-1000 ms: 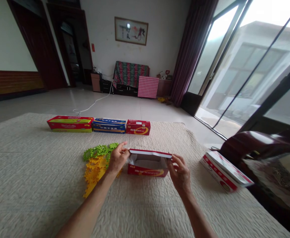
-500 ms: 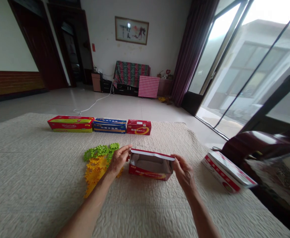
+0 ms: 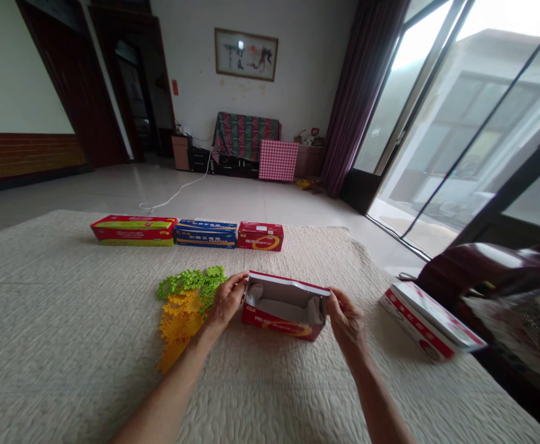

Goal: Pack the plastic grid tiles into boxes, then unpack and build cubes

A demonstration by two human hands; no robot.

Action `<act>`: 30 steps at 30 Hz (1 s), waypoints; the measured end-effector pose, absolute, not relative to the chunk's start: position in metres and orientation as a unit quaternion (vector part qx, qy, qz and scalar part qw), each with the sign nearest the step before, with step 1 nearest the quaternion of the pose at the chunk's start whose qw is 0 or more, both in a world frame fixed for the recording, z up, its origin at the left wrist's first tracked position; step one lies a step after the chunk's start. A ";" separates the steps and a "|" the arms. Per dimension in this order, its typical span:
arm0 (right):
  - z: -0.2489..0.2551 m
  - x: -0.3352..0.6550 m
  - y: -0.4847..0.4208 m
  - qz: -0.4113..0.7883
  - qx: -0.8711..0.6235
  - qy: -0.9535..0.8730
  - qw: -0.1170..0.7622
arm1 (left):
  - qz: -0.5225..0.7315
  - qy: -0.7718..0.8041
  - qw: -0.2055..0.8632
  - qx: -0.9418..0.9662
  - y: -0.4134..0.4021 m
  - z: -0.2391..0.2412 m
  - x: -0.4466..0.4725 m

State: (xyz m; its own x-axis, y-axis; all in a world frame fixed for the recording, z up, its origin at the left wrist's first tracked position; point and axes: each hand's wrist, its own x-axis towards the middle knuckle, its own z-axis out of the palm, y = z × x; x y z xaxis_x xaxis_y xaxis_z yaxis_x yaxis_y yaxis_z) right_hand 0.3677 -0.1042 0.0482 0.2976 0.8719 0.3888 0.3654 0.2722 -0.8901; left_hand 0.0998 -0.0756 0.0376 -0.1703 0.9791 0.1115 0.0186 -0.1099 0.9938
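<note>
A red cardboard box (image 3: 282,325) with its top open is tilted toward me, its grey inside showing. My left hand (image 3: 229,298) grips its left end near the upper corner, thumb and fingers pinched on the edge. On the other end, my right hand (image 3: 345,317) holds the right edge the same way. Whether the box's bottom touches the cover beneath cannot be told. Just left of my left hand lie green interlocking plastic pieces (image 3: 185,282) and orange ones (image 3: 177,325), partly hidden by my left wrist and forearm.
A cream quilted cover (image 3: 89,333) spreads under everything. Along its far side stand a red-and-green box (image 3: 134,232), a blue box (image 3: 206,235) and a closed red box (image 3: 261,237). A white-and-red box (image 3: 429,324) lies at right beside a dark wooden armrest (image 3: 478,262).
The open box has shifted slightly right and its opening tips a little more toward me, with both hands still on it. The inner end flaps show more clearly.
</note>
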 end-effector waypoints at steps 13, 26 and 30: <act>0.050 0.370 -0.106 0.288 -0.543 -0.524 0.590 | 0.555 0.507 0.438 0.492 -0.081 0.045 0.098; 0.049 0.360 -0.106 0.313 -0.535 -0.492 0.611 | 0.558 0.510 0.444 0.480 -0.077 0.039 0.100; 0.044 0.362 -0.102 0.294 -0.543 -0.495 0.611 | 0.554 0.516 0.421 0.499 -0.075 0.033 0.098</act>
State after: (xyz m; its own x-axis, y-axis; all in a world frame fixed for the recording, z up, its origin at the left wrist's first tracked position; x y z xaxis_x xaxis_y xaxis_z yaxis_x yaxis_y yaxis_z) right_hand 0.3622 -0.1023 0.0437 0.3365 0.8974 0.2853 0.1777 0.2370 -0.9551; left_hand 0.0976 -0.0749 0.0331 -0.1474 0.9821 0.1174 0.0479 -0.1115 0.9926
